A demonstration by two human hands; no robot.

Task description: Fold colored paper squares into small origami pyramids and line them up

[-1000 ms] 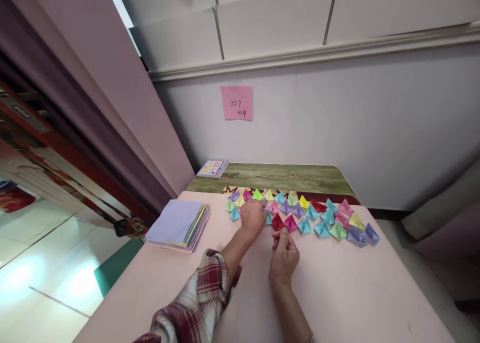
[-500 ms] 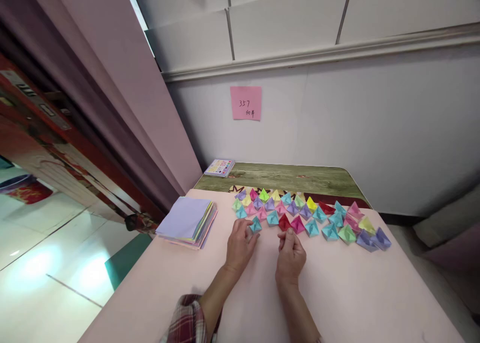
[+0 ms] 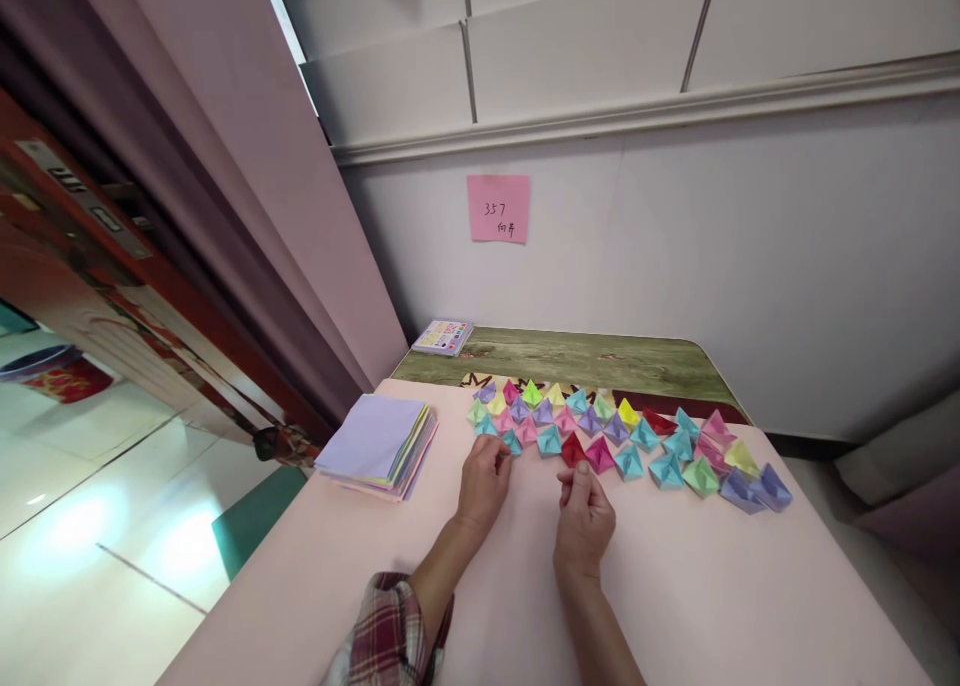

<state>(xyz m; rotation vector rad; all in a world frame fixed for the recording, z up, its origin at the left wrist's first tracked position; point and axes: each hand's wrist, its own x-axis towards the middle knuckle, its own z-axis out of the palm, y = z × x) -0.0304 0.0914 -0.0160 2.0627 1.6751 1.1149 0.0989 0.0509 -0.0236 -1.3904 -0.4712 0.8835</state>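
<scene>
Small folded paper boats in several colours stand in rows across the pink tabletop [image 3: 675,576]. My left hand [image 3: 484,478] is at the front left of the rows, its fingers closed at a blue paper boat [image 3: 513,443]; the hand hides part of this boat. Just right of it, my right hand [image 3: 583,518] is held closed, thumb pressed against curled fingers, and no object shows in it. Beyond its fingertips are a dark red paper boat [image 3: 572,451] and a magenta one [image 3: 599,455]. The right hand looks apart from both.
A stack of coloured square paper [image 3: 375,438], lilac on top, lies at the left of the table. Behind the rows is a green wood-patterned strip [image 3: 592,354] with a printed packet [image 3: 444,336] on its left corner. A pink note [image 3: 499,209] hangs on the wall.
My left hand and the blue boat have shifted slightly back toward the rows, and the left fingers have drawn closer together. My right hand stays nearly still. The view has shifted a little.
</scene>
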